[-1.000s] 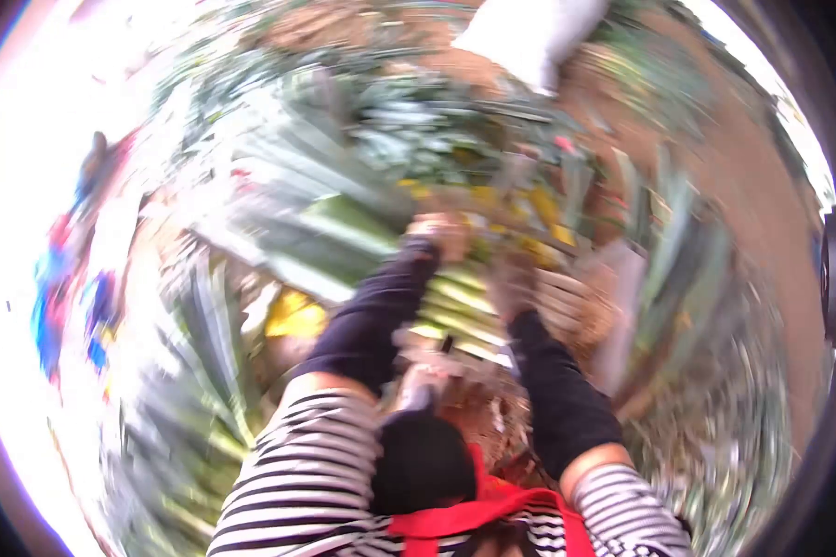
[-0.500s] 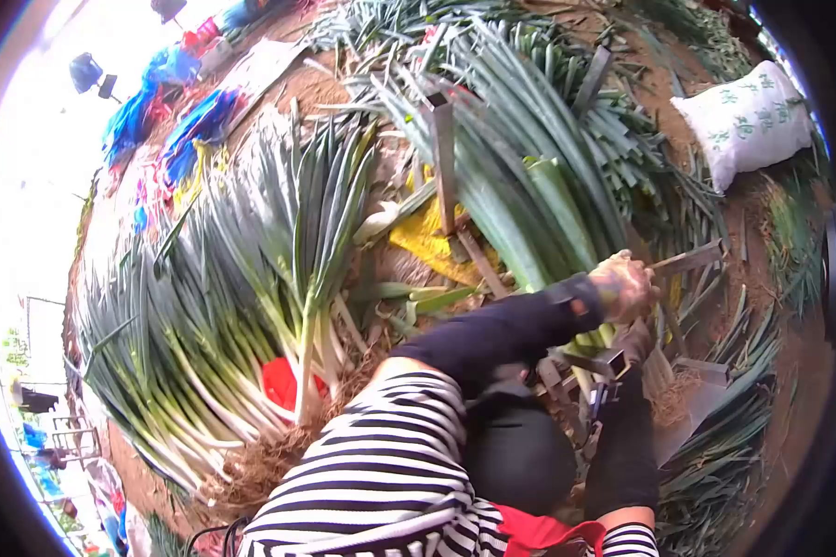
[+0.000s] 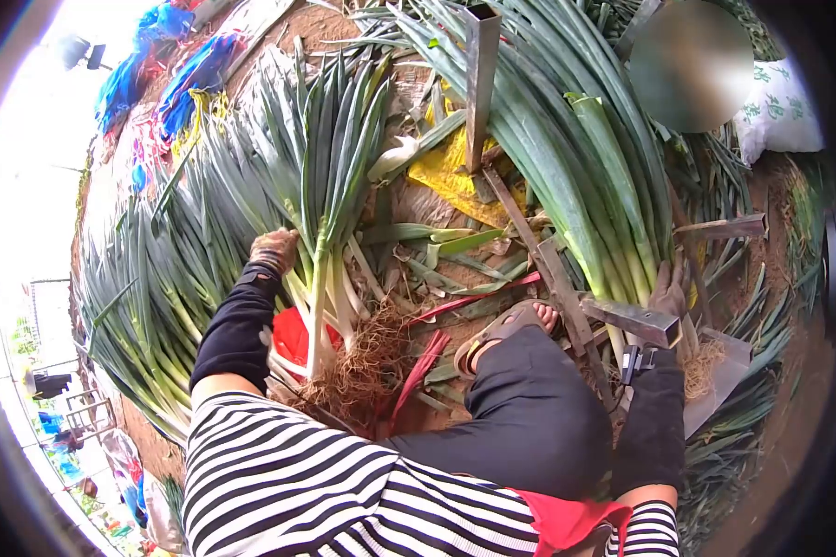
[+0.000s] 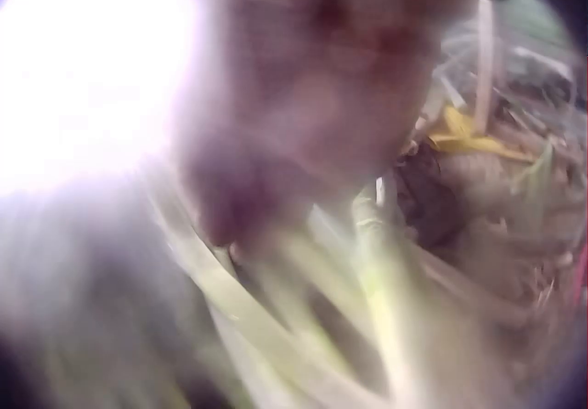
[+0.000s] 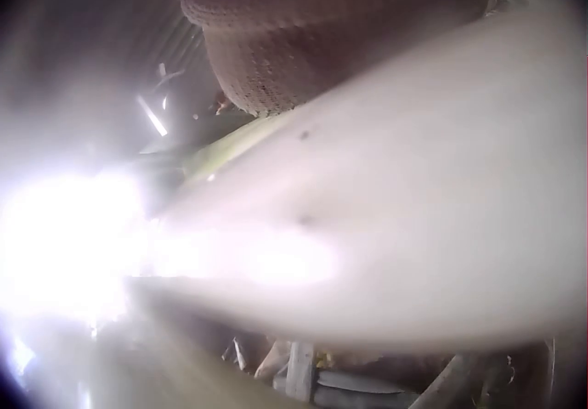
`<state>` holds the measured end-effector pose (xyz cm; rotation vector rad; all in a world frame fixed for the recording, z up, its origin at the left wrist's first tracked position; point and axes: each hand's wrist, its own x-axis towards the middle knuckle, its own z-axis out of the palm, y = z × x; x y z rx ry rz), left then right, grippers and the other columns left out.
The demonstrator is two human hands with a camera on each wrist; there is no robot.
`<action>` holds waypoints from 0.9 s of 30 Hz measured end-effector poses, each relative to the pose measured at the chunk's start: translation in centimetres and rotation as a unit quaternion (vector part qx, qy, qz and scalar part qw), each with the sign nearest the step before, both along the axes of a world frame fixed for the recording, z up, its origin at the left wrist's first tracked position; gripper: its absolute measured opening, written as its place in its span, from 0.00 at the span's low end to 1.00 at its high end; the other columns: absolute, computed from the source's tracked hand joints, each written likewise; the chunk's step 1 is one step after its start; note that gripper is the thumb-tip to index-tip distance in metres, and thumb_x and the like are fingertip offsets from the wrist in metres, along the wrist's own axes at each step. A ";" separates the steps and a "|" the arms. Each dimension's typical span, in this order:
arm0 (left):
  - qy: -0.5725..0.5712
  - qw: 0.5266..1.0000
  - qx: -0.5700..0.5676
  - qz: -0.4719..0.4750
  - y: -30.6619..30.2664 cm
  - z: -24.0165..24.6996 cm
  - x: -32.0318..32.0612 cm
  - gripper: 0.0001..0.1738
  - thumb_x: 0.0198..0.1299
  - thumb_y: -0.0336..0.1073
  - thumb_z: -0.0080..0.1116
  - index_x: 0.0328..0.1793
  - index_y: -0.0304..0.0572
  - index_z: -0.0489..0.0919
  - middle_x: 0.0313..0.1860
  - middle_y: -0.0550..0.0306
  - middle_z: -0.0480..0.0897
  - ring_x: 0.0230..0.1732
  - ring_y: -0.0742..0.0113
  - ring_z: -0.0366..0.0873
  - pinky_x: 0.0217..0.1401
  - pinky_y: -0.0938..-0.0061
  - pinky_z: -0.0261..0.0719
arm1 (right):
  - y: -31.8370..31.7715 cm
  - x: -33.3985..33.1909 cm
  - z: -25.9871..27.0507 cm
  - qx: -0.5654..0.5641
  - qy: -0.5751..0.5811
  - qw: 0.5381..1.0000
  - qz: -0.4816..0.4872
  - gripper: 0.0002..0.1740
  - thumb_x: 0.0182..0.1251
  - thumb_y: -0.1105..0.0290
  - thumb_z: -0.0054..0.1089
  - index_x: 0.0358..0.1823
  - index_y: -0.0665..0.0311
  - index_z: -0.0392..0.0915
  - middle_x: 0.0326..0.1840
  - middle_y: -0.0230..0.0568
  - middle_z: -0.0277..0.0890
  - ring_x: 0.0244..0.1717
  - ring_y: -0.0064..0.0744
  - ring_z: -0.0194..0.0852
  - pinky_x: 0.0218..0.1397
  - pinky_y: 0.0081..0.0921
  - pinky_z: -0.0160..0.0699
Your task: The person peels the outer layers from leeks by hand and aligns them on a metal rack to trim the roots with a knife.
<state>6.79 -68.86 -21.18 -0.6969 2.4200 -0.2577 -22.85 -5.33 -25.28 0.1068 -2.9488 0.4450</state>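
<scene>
In the head view my left hand (image 3: 274, 251) reaches into the left row of long green onions (image 3: 172, 306), fingers curled around their pale green stalks. The left wrist view shows that hand blurred, right over several stalks (image 4: 381, 308). Off to the right, my gloved right hand (image 3: 669, 290) grips the lower end of a thick bundle of green onions (image 3: 567, 176) lying in a metal frame (image 3: 632, 320). A broad white stalk (image 5: 413, 189) fills the right wrist view, in front of the knitted glove (image 5: 266, 74); the fingertips are hidden there.
An upright metal post (image 3: 481, 88) stands beside the bundle, above a yellow sheet (image 3: 464, 176). Tangled roots (image 3: 362, 362) and red strips (image 3: 420, 371) lie near my sandalled foot (image 3: 506, 330). A white printed sack (image 3: 780, 111) sits at the far right.
My left hand has left the frame at the right and swung over to the left row of green onions. My right hand stays by the bundle. The head view, blurred at first, has turned left.
</scene>
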 end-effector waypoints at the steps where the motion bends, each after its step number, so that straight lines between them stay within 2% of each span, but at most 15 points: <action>1: -0.045 0.998 0.026 0.036 0.7 -0.2 0.0 0.16 0.64 0.46 0.51 0.48 0.48 0.82 0.45 0.47 0.84 0.50 0.52 0.82 0.52 0.59 0.80 | 0.0 0.0 0.0 0.001 0.009 1.000 0.004 0.30 0.74 0.46 0.38 0.72 0.49 0.60 0.68 0.55 0.63 0.67 0.56 0.61 0.68 0.42 0.61; 3: 0.037 0.978 0.091 0.185 -0.6 -5.0 1.8 0.27 0.62 0.58 0.53 0.49 0.42 0.82 0.42 0.44 0.85 0.49 0.53 0.83 0.50 0.60 0.79 | 0.1 0.1 0.3 0.007 0.020 1.000 0.004 0.30 0.74 0.46 0.39 0.72 0.49 0.61 0.68 0.55 0.64 0.67 0.56 0.61 0.68 0.42 0.61; 6: 0.121 0.868 0.233 0.422 0.2 -8.5 1.7 0.33 0.55 0.62 0.63 0.44 0.35 0.81 0.34 0.46 0.84 0.39 0.55 0.83 0.38 0.63 0.82 | -0.3 0.2 0.8 -0.007 -0.004 1.000 -0.017 0.30 0.73 0.46 0.40 0.71 0.50 0.62 0.66 0.56 0.65 0.66 0.56 0.62 0.67 0.42 0.62; 7: 0.229 0.853 0.220 0.414 -1.8 -14.3 4.0 0.31 0.51 0.55 0.71 0.47 0.33 0.80 0.35 0.47 0.83 0.39 0.56 0.83 0.37 0.63 0.82 | -0.2 0.1 0.5 0.004 -0.005 1.000 -0.019 0.30 0.73 0.46 0.40 0.71 0.50 0.63 0.65 0.56 0.66 0.66 0.57 0.62 0.67 0.42 0.62; 8: 0.230 0.853 0.222 0.414 -1.6 -14.2 4.1 0.31 0.51 0.55 0.71 0.47 0.33 0.80 0.35 0.47 0.83 0.39 0.56 0.83 0.37 0.63 0.82 | 0.0 0.0 0.3 0.013 -0.005 1.000 -0.021 0.29 0.73 0.46 0.40 0.71 0.50 0.63 0.64 0.57 0.67 0.65 0.57 0.62 0.66 0.42 0.63; 10: 0.183 0.804 0.300 0.480 -1.0 -12.2 2.6 0.37 0.45 0.57 0.74 0.50 0.30 0.80 0.43 0.42 0.84 0.45 0.51 0.82 0.48 0.70 0.78 | 0.1 0.0 0.1 0.017 0.007 1.000 -0.019 0.29 0.74 0.47 0.40 0.71 0.50 0.63 0.65 0.56 0.66 0.65 0.57 0.63 0.66 0.43 0.64; 12: 0.263 0.698 0.427 0.512 2.0 -8.5 1.2 0.18 0.54 0.43 0.69 0.43 0.35 0.84 0.43 0.49 0.85 0.41 0.55 0.83 0.49 0.64 0.78 | -0.2 0.3 0.7 0.000 0.007 1.000 -0.013 0.29 0.74 0.46 0.40 0.72 0.48 0.62 0.66 0.56 0.65 0.66 0.58 0.63 0.67 0.44 0.63; 14: 0.266 0.504 0.612 0.548 2.4 -7.2 0.0 0.12 0.60 0.37 0.62 0.45 0.38 0.83 0.40 0.51 0.83 0.39 0.57 0.81 0.46 0.63 0.79 | -0.8 0.5 1.3 0.041 -0.013 0.998 -0.041 0.30 0.73 0.45 0.40 0.73 0.46 0.60 0.66 0.56 0.65 0.66 0.60 0.62 0.67 0.45 0.62; 15: 0.268 0.506 0.617 0.540 3.2 -6.3 -1.2 0.12 0.60 0.37 0.62 0.45 0.38 0.83 0.40 0.51 0.83 0.39 0.57 0.81 0.46 0.63 0.79 | -0.8 0.4 1.5 0.068 -0.029 0.996 -0.050 0.31 0.72 0.45 0.42 0.73 0.45 0.59 0.68 0.57 0.64 0.66 0.60 0.61 0.68 0.45 0.61; 17: 0.308 0.353 0.661 0.586 5.1 -3.5 -3.9 0.11 0.61 0.37 0.59 0.45 0.39 0.79 0.36 0.54 0.79 0.37 0.59 0.78 0.44 0.66 0.78 | -0.2 0.1 0.7 0.064 -0.035 0.996 -0.050 0.31 0.72 0.44 0.42 0.72 0.46 0.61 0.66 0.55 0.65 0.66 0.57 0.61 0.69 0.45 0.60; 20: 0.315 0.321 0.746 0.492 6.6 0.3 -7.5 0.11 0.62 0.37 0.58 0.44 0.38 0.76 0.36 0.56 0.77 0.36 0.62 0.76 0.43 0.67 0.77 | -0.7 0.2 0.7 0.095 -0.044 0.992 -0.071 0.30 0.71 0.44 0.44 0.70 0.47 0.63 0.63 0.53 0.67 0.65 0.54 0.62 0.69 0.42 0.61; 22: 0.333 0.217 0.784 0.476 8.8 4.3 -10.4 0.12 0.64 0.39 0.57 0.42 0.36 0.75 0.35 0.58 0.76 0.34 0.65 0.75 0.41 0.70 0.77 | -0.6 0.3 0.4 0.079 0.005 0.995 -0.057 0.31 0.70 0.45 0.45 0.71 0.46 0.63 0.63 0.53 0.67 0.65 0.56 0.63 0.68 0.44 0.61; 24: 0.389 0.193 0.793 0.427 9.3 7.2 -13.3 0.13 0.65 0.40 0.57 0.45 0.36 0.74 0.35 0.58 0.77 0.35 0.67 0.76 0.40 0.74 0.78 | -1.0 0.6 1.1 0.076 -0.028 0.994 -0.079 0.31 0.69 0.45 0.46 0.71 0.47 0.62 0.64 0.52 0.66 0.66 0.55 0.61 0.69 0.46 0.58; 26: 0.464 0.254 0.761 0.376 10.3 11.6 -15.6 0.14 0.65 0.40 0.58 0.48 0.36 0.74 0.34 0.57 0.77 0.35 0.68 0.76 0.38 0.77 0.79 | -0.7 0.4 -0.5 0.091 0.011 0.992 -0.083 0.33 0.68 0.44 0.47 0.70 0.51 0.64 0.64 0.49 0.65 0.66 0.51 0.60 0.71 0.46 0.54; 27: 0.469 0.242 0.779 0.339 10.6 13.5 -16.8 0.14 0.65 0.40 0.57 0.49 0.37 0.74 0.36 0.57 0.77 0.36 0.68 0.76 0.41 0.75 0.79 | -0.8 0.5 0.3 0.076 -0.013 0.994 -0.082 0.32 0.68 0.44 0.47 0.69 0.51 0.64 0.64 0.48 0.66 0.65 0.49 0.60 0.71 0.46 0.54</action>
